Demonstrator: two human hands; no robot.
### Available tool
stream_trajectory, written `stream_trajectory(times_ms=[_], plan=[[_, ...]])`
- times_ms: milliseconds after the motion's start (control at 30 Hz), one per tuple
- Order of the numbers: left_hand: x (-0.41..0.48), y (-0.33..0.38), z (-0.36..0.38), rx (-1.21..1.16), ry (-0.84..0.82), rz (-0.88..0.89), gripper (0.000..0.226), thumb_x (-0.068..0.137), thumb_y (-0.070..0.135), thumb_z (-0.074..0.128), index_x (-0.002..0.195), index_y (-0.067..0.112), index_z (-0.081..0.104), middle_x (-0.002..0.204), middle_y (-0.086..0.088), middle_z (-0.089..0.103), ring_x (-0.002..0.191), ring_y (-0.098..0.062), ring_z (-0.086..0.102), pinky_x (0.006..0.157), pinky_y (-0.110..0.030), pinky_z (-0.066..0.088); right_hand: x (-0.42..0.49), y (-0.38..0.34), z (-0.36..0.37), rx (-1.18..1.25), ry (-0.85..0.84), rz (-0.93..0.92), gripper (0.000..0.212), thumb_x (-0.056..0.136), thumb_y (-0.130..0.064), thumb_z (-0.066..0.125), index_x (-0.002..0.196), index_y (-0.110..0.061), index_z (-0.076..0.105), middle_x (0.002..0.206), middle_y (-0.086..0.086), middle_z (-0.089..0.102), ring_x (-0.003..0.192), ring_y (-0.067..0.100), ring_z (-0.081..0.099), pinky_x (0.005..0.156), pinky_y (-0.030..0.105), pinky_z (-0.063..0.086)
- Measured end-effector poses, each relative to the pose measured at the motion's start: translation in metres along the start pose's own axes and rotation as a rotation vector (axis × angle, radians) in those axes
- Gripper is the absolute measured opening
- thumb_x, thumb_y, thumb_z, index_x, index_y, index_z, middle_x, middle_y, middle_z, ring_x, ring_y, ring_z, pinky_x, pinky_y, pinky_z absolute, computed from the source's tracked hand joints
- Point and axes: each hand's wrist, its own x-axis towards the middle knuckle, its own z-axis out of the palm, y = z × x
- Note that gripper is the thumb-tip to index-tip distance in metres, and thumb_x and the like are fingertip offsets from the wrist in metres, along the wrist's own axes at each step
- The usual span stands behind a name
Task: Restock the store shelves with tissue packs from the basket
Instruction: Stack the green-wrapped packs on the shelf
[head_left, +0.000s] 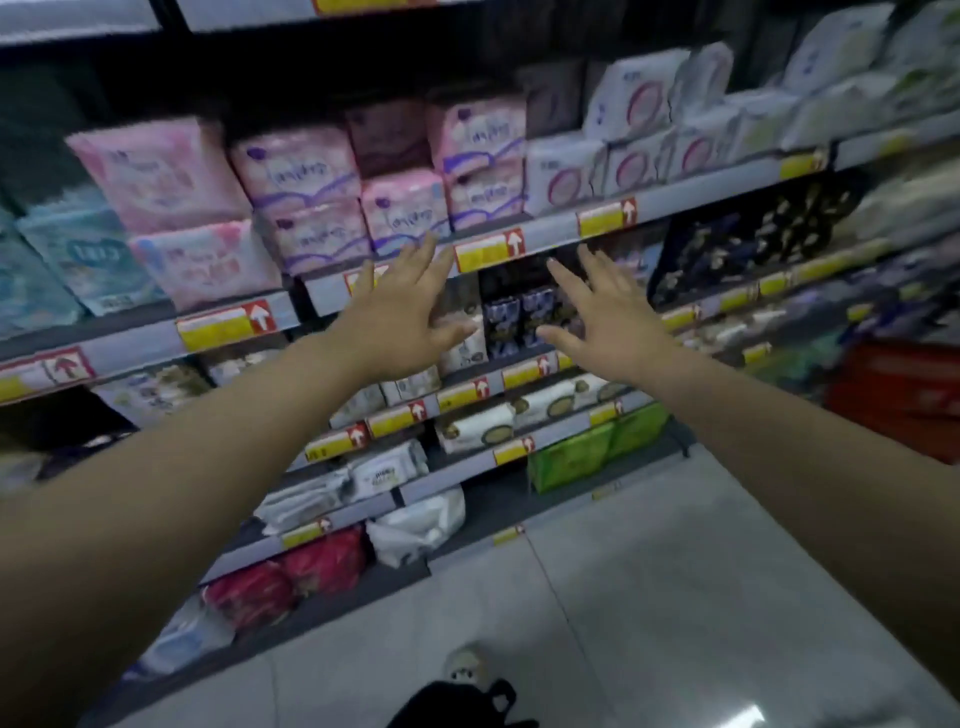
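Empty now: left hand (400, 317) & right hand (610, 325), fingers (420, 262) spread apart. Shelf packs (410, 208) just past fingertips. Red basket (896, 395) off to rt of rt fingers. Grab next pack gently, no squashing.

2 bare hands are shown, the left hand (400, 317) and the right hand (602, 322). The left forearm (208, 493) and the right forearm (805, 441) are seen uncovered as far as the frame's edges. At the bottom edge a black shape (457, 706), perhaps clothing, is glimpsed beside 1 pale rounded shape (467, 667); neither can be identified.
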Motion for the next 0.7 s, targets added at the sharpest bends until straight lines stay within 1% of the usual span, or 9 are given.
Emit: stream_trajectory(times_ms=[100,233,400,500,567,700], plan=[[0.011,0.017,0.028,0.004,-0.091,0.077,0.083,0.096,0.059,0.035,0.156,0.023,-0.009,0.163,-0.001,-0.017,0.151,-0.021,-0.01,0.12,-0.053,-0.005,-0.031,0.02,0.026,0.006,-0.075,0.114,0.078,0.095,-0.063,0.038,0.157,-0.032,0.002,0.164,0.004,-0.01,0.151,0.024,-0.007,0.12,0.047,0.003],[0.035,0.033,0.067,0.021,-0.196,0.209,0.084,0.095,0.063,0.034,0.156,0.025,-0.01,0.162,0.0,-0.019,0.151,-0.021,-0.011,0.118,-0.052,-0.006,-0.065,0.04,0.055,0.04,-0.093,0.287,0.08,0.094,-0.063,0.041,0.157,-0.03,0.005,0.165,0.008,-0.005,0.151,0.027,-0.006,0.121,0.049,0.005],[0.065,0.053,0.109,0.058,-0.337,0.417,0.087,0.094,0.066,0.032,0.155,0.025,-0.014,0.161,0.0,-0.024,0.15,-0.02,-0.016,0.118,-0.052,-0.009,-0.106,0.044,0.087,0.036,-0.091,0.56,0.082,0.092,-0.063,0.045,0.157,-0.03,0.007,0.164,0.012,-0.002,0.151,0.029,-0.001,0.121,0.047,0.007],[0.072,0.062,0.129,0.068,-0.401,0.558,0.088,0.094,0.065,0.034,0.155,0.024,-0.014,0.161,-0.001,-0.024,0.15,-0.021,-0.015,0.117,-0.053,-0.009,-0.133,0.033,0.103,0.022,-0.095,0.743,0.082,0.093,-0.064,0.043,0.157,-0.028,0.006,0.164,0.013,-0.002,0.151,0.032,0.0,0.121,0.049,0.008],[0.073,0.067,0.141,0.092,-0.435,0.662,0.09,0.093,0.067,0.035,0.155,0.023,-0.015,0.161,-0.002,-0.023,0.15,-0.022,-0.015,0.117,-0.053,-0.008,-0.154,0.018,0.112,0.003,-0.111,0.854,0.082,0.094,-0.064,0.04,0.157,-0.027,0.004,0.164,0.014,-0.004,0.151,0.032,-0.002,0.12,0.049,0.006],[0.062,0.082,0.166,0.133,-0.465,0.881,0.093,0.091,0.071,0.035,0.155,0.023,-0.013,0.162,-0.003,-0.02,0.151,-0.022,-0.012,0.118,-0.051,-0.005,-0.205,-0.033,0.134,0.069,-0.09,1.105,0.081,0.094,-0.064,0.038,0.157,-0.028,0.001,0.164,0.013,-0.007,0.151,0.03,-0.006,0.12,0.048,0.002]])
